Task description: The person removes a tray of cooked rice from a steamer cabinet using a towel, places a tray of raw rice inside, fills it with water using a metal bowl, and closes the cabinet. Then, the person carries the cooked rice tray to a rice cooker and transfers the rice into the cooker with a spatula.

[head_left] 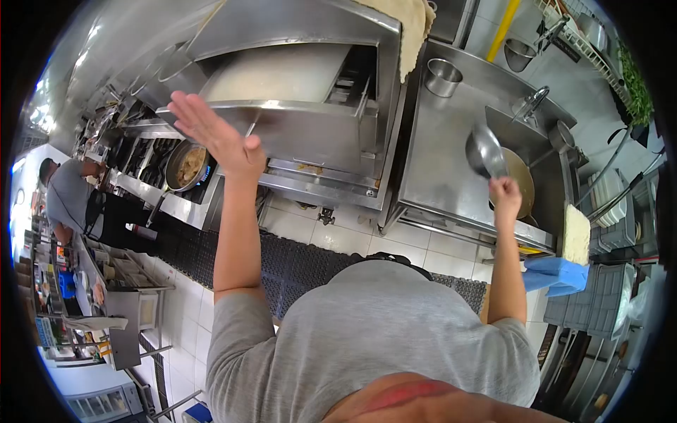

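Note:
My left hand point(222, 141) is raised with its fingers stretched out and nothing in it. It is in front of a large steel appliance point(303, 134) whose front is open, showing a pale flat slab inside; whether the hand touches the metal I cannot tell. Over the sink side, my right hand point(505, 196) is closed around the handle of a shiny round metal ladle point(482, 149), slightly blurred. Beneath and beside the ladle is a wide pan point(522, 185) with a tan inside, partly hidden by my hand and the ladle.
A frying pan point(187, 167) with food sits on the stove at left. On the steel counter point(441, 155) stands a small metal pot point(443, 76); a faucet point(534, 102) is behind the sink. Another person point(70, 194) works at far left. A blue cloth point(557, 275) hangs at right.

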A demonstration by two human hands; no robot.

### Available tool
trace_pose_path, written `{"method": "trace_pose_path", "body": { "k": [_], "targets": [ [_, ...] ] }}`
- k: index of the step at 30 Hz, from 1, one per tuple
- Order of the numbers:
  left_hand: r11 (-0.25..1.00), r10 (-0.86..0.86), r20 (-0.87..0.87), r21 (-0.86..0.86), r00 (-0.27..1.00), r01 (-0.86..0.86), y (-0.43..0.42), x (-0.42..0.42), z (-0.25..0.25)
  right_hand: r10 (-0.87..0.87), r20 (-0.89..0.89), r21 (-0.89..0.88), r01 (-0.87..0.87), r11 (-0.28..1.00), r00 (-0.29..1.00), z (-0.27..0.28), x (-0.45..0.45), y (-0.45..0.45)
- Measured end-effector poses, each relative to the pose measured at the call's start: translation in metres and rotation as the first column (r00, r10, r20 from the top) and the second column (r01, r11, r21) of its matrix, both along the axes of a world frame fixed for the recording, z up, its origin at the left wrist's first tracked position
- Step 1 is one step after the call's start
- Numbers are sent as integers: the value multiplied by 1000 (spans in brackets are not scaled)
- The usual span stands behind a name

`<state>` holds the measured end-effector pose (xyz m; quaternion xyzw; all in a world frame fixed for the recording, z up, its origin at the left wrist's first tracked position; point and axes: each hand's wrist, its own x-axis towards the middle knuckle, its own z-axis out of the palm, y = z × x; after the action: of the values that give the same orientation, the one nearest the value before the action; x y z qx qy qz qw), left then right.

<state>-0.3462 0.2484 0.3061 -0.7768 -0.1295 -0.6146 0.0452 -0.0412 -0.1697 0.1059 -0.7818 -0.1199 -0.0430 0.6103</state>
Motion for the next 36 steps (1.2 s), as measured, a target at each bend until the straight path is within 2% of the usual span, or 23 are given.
{"method": "trace_pose_path", "body": {
  "k": [1, 3, 7, 8, 9, 11, 12, 15, 16, 23, 27, 29, 30, 32, 33, 34, 35, 36],
  "targets": [
    [1000, -7, 9, 10, 1000, 7, 2, 4, 1, -76, 21, -181, 79, 980, 997, -33, 0, -12],
    [1000, -14, 26, 28, 1000, 13, 5, 11, 0, -147, 70, -117, 155, 981, 987, -78, -6, -16],
    [1000, -23, 15, 5, 1000, 23, 17, 30, -2, -116, 6, -22, 116, 993, 993, -106, 1, 11],
    [1000, -21, 17, 12, 1000, 21, 20, 36, -3, -80, -81, -243, 58, 968, 994, -113, 12, 12],
    [1000, -19, 20, 21, 1000, 18, 24, 41, -4, -104, 61, -312, 118, 943, 993, -121, 19, 14],
    [1000, -11, 32, 23, 999, 10, 27, 53, -2, -112, 341, -416, 256, 872, 933, -115, 16, 30],
    [1000, -7, 38, 15, 999, 6, 27, 60, -1, -82, 252, -440, 189, 878, 964, -105, 8, 33],
    [1000, -28, 47, 6, 998, 27, 35, 75, -2, -6, 315, -407, 141, 902, 949, -69, -22, 42],
    [1000, -31, 49, -1, 998, 31, 37, 80, -3, 25, 271, -439, 101, 893, 962, -53, -35, 43],
    [999, -45, 63, -27, 997, 47, 50, 118, -3, 127, 219, -482, -6, 876, 967, -51, -84, 19],
    [997, 68, 21, 38, 997, -68, 62, 128, -5, 147, 187, -500, -35, 865, 971, -53, -101, 3],
    [990, 120, 7, 79, 993, -120, 67, 131, -10, 135, 182, -389, -54, 920, 974, -62, -104, -7],
    [986, 119, -11, 121, 993, -117, 70, 131, -10, 115, 191, -460, -15, 888, 975, -57, -106, -12],
    [955, 294, -90, -11, 951, -296, 84, 122, -19, 101, 156, -455, -19, 890, 983, -61, -103, -35],
    [995, 98, 28, 1, 995, -99, 61, 120, -15, 74, 174, -444, 11, 896, 982, -61, -100, -50],
    [994, -107, 126, 52, 986, 101, 38, 118, -10, 10, 190, -453, 79, 888, 982, -58, -96, -69],
    [997, -80, 135, 9, 988, 79, 4, 117, -11, -42, 204, -458, 133, 879, 978, -55, -91, -89],
    [949, -296, 231, -42, 927, 313, -50, 125, -11, -132, 270, -455, 248, 855, 954, -62, -82, -117]
  ]
}}
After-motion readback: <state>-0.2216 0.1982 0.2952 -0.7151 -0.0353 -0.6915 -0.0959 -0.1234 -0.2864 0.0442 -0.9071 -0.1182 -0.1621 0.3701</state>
